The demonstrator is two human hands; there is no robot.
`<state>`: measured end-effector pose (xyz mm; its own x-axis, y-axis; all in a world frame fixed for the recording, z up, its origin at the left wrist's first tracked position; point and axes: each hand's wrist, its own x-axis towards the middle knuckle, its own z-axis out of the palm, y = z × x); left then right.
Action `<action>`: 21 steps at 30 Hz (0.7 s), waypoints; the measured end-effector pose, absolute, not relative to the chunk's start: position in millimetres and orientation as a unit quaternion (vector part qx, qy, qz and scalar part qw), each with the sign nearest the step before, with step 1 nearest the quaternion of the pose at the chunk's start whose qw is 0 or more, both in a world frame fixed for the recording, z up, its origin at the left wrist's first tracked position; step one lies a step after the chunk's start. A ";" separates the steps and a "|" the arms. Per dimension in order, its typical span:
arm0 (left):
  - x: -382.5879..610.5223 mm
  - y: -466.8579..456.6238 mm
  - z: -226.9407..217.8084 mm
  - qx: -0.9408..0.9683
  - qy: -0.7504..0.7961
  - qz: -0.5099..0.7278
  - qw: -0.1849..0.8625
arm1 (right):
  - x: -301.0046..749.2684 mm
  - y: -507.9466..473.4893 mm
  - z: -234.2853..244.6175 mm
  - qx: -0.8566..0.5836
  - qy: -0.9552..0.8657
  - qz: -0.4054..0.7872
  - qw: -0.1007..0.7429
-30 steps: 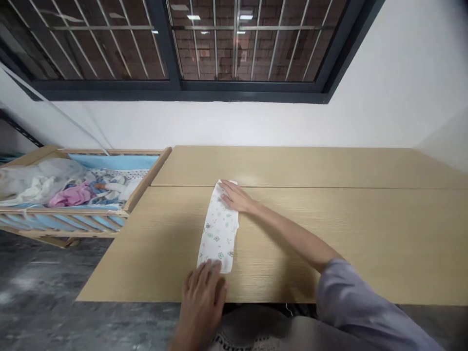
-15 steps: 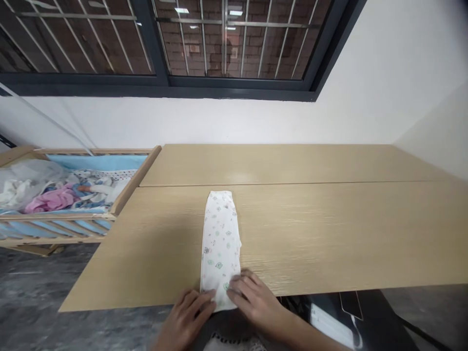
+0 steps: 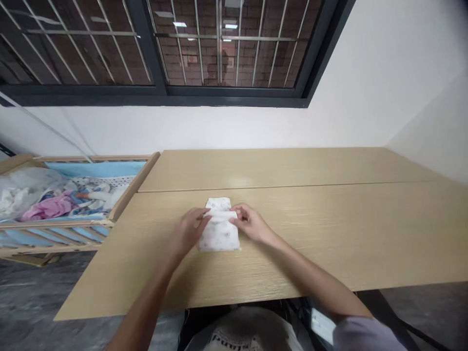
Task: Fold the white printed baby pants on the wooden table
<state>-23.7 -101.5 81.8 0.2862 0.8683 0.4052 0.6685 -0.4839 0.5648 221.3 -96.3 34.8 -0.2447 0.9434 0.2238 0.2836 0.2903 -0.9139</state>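
Observation:
A small white cloth with a faint green and dark print (image 3: 220, 235) lies folded over on the light wooden table (image 3: 329, 234), its near half laid back over its far half. My left hand (image 3: 190, 229) pinches the folded edge on the left side. My right hand (image 3: 250, 223) pinches the same edge on the right. Both hands are closed on the cloth, near the middle of the table.
A wooden crib (image 3: 120, 192) with blue lining stands against the table's left end and holds a heap of white, pink and blue clothes (image 3: 47, 202). A white wall and a barred window (image 3: 157, 48) rise behind the table. The floor is grey.
Both hands took the cloth's near end at the table's front edge and carried it away from me, folding the long strip in half. Earlier the right hand left the far end.

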 end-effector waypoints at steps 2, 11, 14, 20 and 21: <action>-16.7 -64.4 75.9 0.776 0.527 0.305 0.167 | 221.8 -56.9 21.4 -0.444 -0.679 0.392 0.433; 8.8 8.2 49.9 0.760 0.606 0.204 0.121 | 209.7 17.9 -2.6 -0.544 -0.710 0.290 0.340; 14.7 -27.8 54.4 0.766 0.605 0.204 0.073 | 210.1 5.1 11.6 -0.551 -0.721 0.239 0.345; 29.9 -154.9 25.7 0.799 0.585 0.137 -0.026 | 192.7 -56.2 44.7 -0.324 -0.911 0.133 0.218; 32.4 -168.8 18.4 0.801 0.585 0.118 -0.040 | 185.9 -65.5 43.8 -0.279 -0.931 0.140 0.192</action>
<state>32.4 -168.8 18.4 0.2872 0.9282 0.2366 0.9471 -0.3121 0.0746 185.9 -65.5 43.8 -0.7709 0.5722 0.2797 0.4646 0.8056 -0.3676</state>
